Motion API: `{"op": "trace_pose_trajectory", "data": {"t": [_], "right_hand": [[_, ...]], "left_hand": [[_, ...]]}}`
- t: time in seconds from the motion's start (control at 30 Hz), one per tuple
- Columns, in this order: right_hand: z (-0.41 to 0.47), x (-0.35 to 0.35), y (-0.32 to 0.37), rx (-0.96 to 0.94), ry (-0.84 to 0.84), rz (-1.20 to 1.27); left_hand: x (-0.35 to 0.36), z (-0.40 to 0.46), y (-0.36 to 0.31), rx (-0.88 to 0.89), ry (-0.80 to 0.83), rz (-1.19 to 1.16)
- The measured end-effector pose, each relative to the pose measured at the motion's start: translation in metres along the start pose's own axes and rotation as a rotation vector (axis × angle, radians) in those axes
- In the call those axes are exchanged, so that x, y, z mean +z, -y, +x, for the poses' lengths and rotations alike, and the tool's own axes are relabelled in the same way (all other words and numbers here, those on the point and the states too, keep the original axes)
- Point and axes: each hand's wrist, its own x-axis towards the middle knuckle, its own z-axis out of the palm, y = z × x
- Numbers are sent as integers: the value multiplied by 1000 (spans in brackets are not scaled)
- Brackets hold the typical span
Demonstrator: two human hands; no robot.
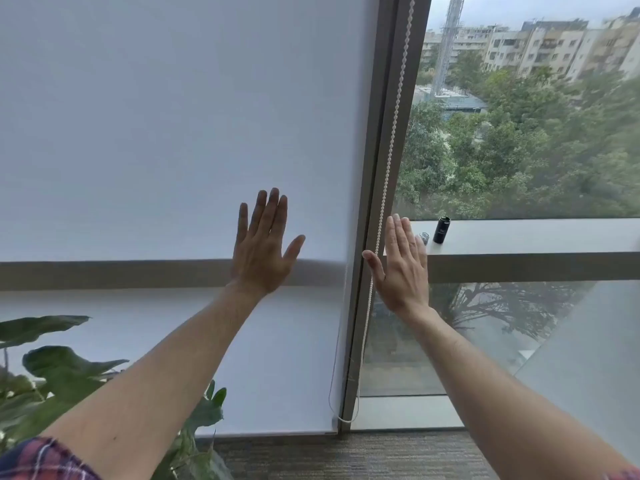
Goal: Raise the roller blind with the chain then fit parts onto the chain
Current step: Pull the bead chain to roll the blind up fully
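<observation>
The flat fabric roller blind (166, 133) is plain pale grey-white, without pattern. Beside it hangs a white beaded chain (393, 140) against a grey-brown metal window frame (372, 168). A small cylindrical container (441, 230) on the pale grey window ledge (536, 233) is glossy black. The broad-leaved plant (52, 375) is dark green. A checked sleeve (38, 460) shows red, dark blue and white plaid. The carpeted floor (346, 457) is streaked grey-brown. Outside, trees are green and buildings beige.
</observation>
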Motion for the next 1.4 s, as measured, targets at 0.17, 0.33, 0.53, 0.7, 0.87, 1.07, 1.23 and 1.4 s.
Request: {"op": "trace_pose_trajectory", "data": {"t": [0.17, 0.33, 0.53, 0.7, 0.87, 1.07, 1.23, 1.4], "right_hand": [[-9, 15, 0, 116, 45, 241], [-17, 20, 7, 213, 38, 508], [-27, 28, 20, 271, 76, 743], [-34, 31, 28, 338, 87, 874], [-43, 39, 30, 337, 79, 955], [-67, 50, 34, 429, 81, 942], [-75, 52, 39, 464, 98, 1008], [-83, 51, 38, 449, 94, 1004]], "left_hand": [[16, -29, -16, -43, 125, -52], [27, -47, -42, -43, 273, -251], [29, -52, -88, -296, 468, -891], [26, -42, -110, -555, 297, -1258], [27, -39, -117, -590, 215, -1339], [27, -36, -119, -562, 197, -1371], [27, -38, -121, -556, 204, -1417], [29, -44, -121, -467, 237, -1362]]}}
